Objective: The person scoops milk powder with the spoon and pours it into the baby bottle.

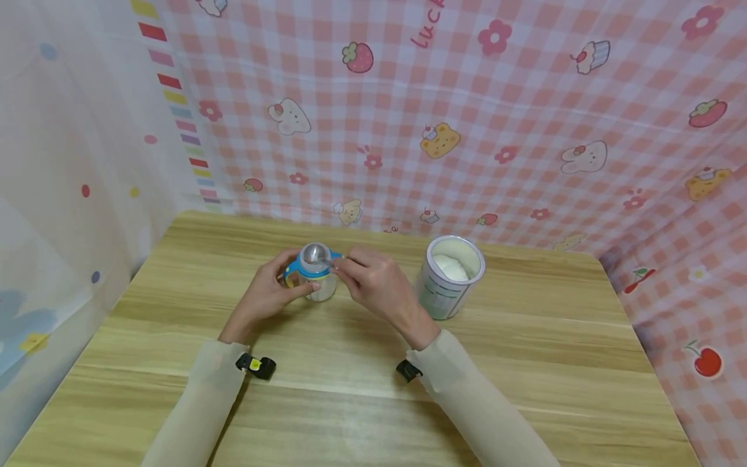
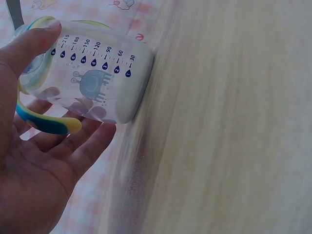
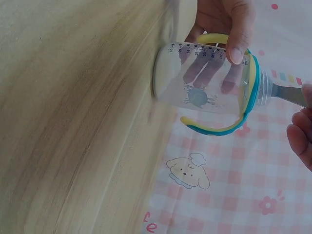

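Observation:
A clear baby bottle (image 2: 112, 53) with blue-and-yellow handles stands upright on the table, a white layer in its bottom. My left hand (image 1: 265, 292) holds it, with the thumb on the near side and the fingers behind. Over the bottle's open mouth is the shiny bowl of a metal spoon (image 1: 316, 253). My right hand (image 1: 376, 282) pinches the spoon's handle (image 3: 288, 94) from the right. In the right wrist view, that handle reaches the threaded neck (image 3: 264, 88); how deep the bowl sits in the mouth I cannot tell.
An open can (image 1: 440, 299) of white powder stands on the wooden table (image 1: 344, 415), just right of my right hand. Behind the table's far edge hangs a pink checked cloth (image 1: 397, 97). A pale dotted cloth (image 1: 64, 130) covers the left side.

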A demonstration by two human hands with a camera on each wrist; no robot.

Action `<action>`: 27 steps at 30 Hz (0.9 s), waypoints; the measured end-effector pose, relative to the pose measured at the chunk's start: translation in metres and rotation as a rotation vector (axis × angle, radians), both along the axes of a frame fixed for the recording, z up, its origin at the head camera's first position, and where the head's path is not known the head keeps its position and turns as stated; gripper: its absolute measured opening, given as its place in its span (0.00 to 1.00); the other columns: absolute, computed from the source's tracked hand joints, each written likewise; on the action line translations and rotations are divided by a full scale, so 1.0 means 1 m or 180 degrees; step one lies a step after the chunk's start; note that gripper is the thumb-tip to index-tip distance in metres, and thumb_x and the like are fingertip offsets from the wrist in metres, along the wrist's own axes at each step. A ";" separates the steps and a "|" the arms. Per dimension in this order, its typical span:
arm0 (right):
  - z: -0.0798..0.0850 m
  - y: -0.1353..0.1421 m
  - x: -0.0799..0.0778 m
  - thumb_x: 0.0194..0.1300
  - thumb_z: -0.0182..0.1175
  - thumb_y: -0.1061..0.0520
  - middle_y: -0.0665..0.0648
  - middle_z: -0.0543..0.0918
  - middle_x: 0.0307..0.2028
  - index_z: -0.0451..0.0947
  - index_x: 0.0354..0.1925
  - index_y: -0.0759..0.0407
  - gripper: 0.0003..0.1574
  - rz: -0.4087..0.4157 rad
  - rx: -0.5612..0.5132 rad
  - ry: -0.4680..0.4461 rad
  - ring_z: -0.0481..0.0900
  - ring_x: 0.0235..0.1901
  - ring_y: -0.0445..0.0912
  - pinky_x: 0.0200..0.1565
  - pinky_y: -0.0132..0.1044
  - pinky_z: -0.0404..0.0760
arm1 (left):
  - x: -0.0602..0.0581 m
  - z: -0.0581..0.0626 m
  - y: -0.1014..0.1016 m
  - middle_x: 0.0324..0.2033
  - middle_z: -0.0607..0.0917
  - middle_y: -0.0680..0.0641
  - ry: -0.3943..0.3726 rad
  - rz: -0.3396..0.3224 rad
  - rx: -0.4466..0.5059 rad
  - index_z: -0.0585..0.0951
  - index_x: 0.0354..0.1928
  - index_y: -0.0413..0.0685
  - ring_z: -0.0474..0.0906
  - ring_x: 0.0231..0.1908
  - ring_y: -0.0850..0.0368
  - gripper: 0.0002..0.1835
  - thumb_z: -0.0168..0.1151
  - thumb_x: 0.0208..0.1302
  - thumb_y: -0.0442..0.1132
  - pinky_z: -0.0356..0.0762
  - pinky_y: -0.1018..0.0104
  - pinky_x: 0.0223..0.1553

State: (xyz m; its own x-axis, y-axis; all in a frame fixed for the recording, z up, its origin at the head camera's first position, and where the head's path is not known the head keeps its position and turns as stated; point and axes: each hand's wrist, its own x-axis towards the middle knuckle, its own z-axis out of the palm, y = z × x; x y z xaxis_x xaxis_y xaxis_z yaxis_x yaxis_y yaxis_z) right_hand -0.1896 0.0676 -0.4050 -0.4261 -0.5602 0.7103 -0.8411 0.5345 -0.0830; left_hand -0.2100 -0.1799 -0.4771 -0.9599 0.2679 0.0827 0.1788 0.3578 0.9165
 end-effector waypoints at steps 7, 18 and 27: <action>0.001 0.001 0.001 0.65 0.71 0.60 0.50 0.80 0.27 0.88 0.37 0.60 0.03 0.0034 0.0076 0.0084 0.73 0.24 0.37 0.26 0.24 0.75 | 0.000 0.000 -0.001 0.63 0.82 0.47 -0.0002 0.0001 0.0012 0.73 0.69 0.58 0.76 0.60 0.49 0.35 0.76 0.61 0.48 0.74 0.50 0.62; -0.001 0.001 0.000 0.67 0.69 0.59 0.53 0.85 0.30 0.87 0.36 0.61 0.05 -0.0149 -0.0047 -0.0043 0.80 0.23 0.38 0.27 0.24 0.80 | 0.000 -0.001 -0.001 0.64 0.81 0.47 -0.0037 0.0027 -0.0001 0.73 0.69 0.57 0.74 0.64 0.47 0.36 0.77 0.60 0.48 0.73 0.45 0.66; -0.004 0.001 -0.001 0.68 0.67 0.62 0.53 0.82 0.26 0.84 0.32 0.63 0.07 -0.0112 -0.0381 -0.0497 0.75 0.21 0.37 0.24 0.20 0.75 | -0.001 -0.002 0.000 0.63 0.81 0.48 -0.0026 0.0043 0.0017 0.75 0.67 0.57 0.75 0.63 0.48 0.34 0.77 0.60 0.47 0.73 0.45 0.65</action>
State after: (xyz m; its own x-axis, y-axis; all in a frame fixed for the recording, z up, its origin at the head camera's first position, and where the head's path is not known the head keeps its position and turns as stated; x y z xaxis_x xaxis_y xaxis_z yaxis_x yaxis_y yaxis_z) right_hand -0.1901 0.0688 -0.4089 -0.5542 -0.4584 0.6948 -0.7939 0.5419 -0.2757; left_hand -0.2112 -0.1803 -0.4790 -0.9640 0.2546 0.0763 0.1666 0.3551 0.9198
